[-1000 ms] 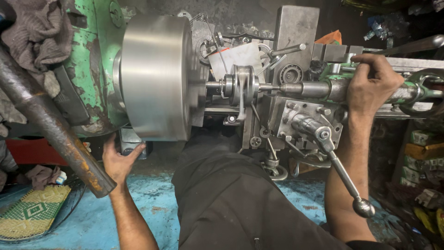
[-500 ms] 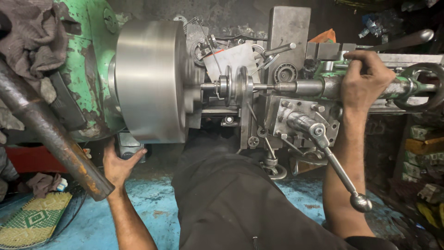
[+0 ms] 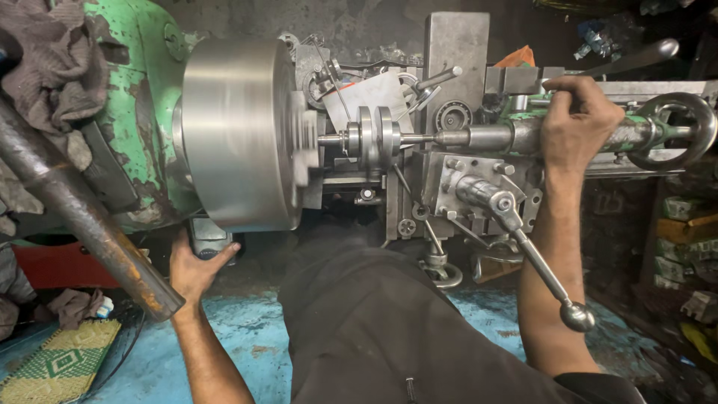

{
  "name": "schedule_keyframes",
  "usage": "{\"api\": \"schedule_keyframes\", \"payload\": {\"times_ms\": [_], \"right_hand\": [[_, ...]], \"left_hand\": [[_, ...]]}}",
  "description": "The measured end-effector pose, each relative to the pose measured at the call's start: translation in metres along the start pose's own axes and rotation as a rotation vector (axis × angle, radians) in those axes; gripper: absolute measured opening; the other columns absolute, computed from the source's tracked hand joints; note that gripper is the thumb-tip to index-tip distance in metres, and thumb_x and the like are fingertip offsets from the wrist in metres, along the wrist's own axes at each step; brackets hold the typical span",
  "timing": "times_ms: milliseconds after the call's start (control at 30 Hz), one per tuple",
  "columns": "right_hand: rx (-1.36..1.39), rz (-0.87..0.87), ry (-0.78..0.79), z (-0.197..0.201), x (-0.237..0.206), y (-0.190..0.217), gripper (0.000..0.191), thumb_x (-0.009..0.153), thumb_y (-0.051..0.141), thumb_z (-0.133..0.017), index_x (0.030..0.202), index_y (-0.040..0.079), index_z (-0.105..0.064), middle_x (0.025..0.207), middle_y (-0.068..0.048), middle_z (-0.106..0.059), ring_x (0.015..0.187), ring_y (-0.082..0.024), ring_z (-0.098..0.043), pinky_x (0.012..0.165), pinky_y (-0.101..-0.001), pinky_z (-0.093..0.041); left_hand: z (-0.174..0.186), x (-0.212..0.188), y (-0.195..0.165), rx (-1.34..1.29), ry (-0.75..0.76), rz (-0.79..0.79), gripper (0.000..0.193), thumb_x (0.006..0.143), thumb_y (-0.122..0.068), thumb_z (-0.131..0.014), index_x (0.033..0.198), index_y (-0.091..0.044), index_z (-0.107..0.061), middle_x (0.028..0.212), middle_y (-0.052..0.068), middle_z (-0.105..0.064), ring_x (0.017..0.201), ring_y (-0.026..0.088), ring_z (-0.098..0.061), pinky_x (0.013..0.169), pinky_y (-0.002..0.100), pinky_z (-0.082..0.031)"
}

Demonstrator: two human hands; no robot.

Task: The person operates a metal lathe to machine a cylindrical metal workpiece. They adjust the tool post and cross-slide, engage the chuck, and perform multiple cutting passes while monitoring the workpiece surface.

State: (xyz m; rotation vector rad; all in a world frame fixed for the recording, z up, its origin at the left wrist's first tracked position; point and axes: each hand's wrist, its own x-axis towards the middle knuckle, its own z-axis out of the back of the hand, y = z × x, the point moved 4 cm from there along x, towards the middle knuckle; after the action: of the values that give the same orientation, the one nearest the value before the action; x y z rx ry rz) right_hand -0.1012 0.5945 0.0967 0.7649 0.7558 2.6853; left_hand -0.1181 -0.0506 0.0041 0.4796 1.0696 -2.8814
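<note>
Tailstock barrel (image 3: pixel 516 135) under gripping right hand (image 3: pixel 580 123), workpiece (image 3: pixel 376 137) leftward

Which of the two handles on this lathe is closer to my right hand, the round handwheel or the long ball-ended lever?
The round handwheel, just beyond your right hand on the same shaft. The ball-ended lever hangs lower, beside your forearm.

The space between the big steel drum (image 3: pixel 235 135) and the grey tool block (image 3: pixel 456 112) is tight, filled by a thin shaft carrying two discs (image 3: pixel 376 136). Below the block, a long lever with a ball end (image 3: pixel 535 258) slants down beside the right hand (image 3: pixel 576 123)'s forearm, and a handwheel (image 3: pixel 669 131) closes off the far right. The left hand (image 3: pixel 196 271) sits in the dark gap under the drum, with a rusty pipe (image 3: pixel 90 224) crossing just to its left.
</note>
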Motion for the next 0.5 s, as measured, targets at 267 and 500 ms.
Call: {"api": "schedule_keyframes", "payload": {"times_ms": [267, 500], "right_hand": [[0.012, 0.003, -0.021, 0.000, -0.001, -0.002, 0.028, 0.096, -0.013, -0.056, 0.100, -0.001, -0.081, 0.087, -0.008, -0.074, 0.066, -0.011, -0.057, 0.057, -0.0287, -0.033], [0.005, -0.016, -0.022, 0.000, 0.000, -0.002, 0.029, 0.095, -0.012, -0.056, 0.103, 0.000, -0.082, 0.081, -0.007, -0.072, 0.062, -0.011, -0.055, 0.056, -0.0289, -0.031]], "left_hand": [[-0.005, -0.011, 0.004, 0.136, -0.125, 0.001, 0.078, 0.066, -0.039, -0.095, 0.125, 0.003, -0.065, 0.113, 0.025, -0.070, 0.102, 0.041, -0.070, 0.089, 0.048, -0.055], [-0.013, -0.028, -0.005, 0.188, -0.274, 0.000, 0.089, 0.071, -0.038, -0.091, 0.142, 0.005, -0.058, 0.125, 0.028, -0.067, 0.111, 0.044, -0.068, 0.093, 0.049, -0.055]]}}
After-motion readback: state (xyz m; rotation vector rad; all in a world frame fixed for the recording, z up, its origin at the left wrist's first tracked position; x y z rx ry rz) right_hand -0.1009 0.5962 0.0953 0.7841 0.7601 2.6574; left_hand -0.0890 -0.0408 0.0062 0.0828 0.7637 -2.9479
